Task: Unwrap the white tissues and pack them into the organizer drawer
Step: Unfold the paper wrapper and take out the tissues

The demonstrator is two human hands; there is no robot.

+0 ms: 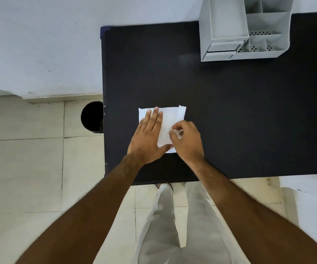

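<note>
A white tissue lies flat on the black table, near its front left part. My left hand rests flat on the tissue's left half, fingers spread and pressing it down. My right hand pinches the tissue's right near part between thumb and fingertips. The grey organizer stands at the table's far right corner; its small drawer at the lower front sticks out a little.
The organizer has several open compartments on its right side. A round black bin stands on the tiled floor just left of the table. A white wall runs behind. My legs in light trousers show below the table's front edge.
</note>
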